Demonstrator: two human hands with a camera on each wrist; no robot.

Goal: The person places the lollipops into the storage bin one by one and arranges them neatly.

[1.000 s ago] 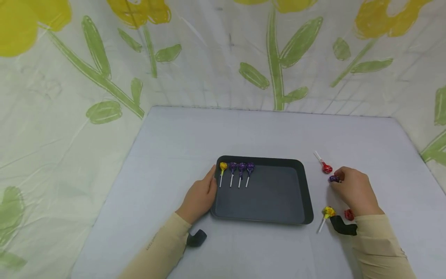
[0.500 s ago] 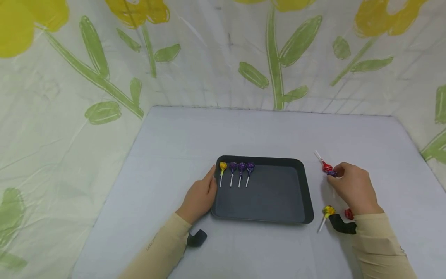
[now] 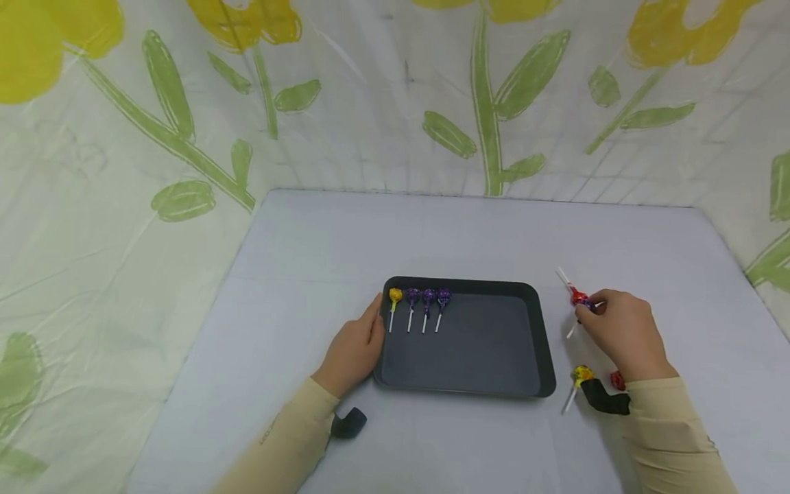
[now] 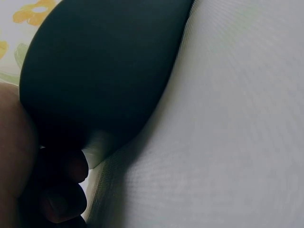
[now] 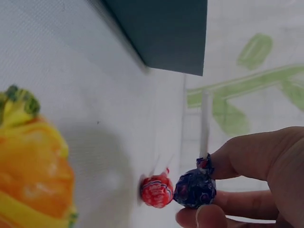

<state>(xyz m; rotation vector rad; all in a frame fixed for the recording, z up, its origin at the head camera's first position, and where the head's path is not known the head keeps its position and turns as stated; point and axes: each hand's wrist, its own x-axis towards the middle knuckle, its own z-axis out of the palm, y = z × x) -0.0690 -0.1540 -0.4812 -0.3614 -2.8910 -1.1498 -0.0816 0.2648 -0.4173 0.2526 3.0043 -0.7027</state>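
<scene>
Flower-printed sheeting (image 3: 370, 82) hangs behind the pale worktop (image 3: 432, 233). Right of the tray (image 3: 546, 343), the right hand (image 3: 626, 336) has its grip pinched on a purple lollipop (image 5: 194, 187), likely light and slick-wrapped, best taken near the neck. The left hand (image 3: 352, 350) grips the tray's left side.

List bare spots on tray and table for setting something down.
Free: tray right of the purple row; table between tray and floral backdrop; table left of the left hand. Crowded: right of tray, where the right hand holds a purple lollipop near red lollipops and a yellow lollipop.
</scene>
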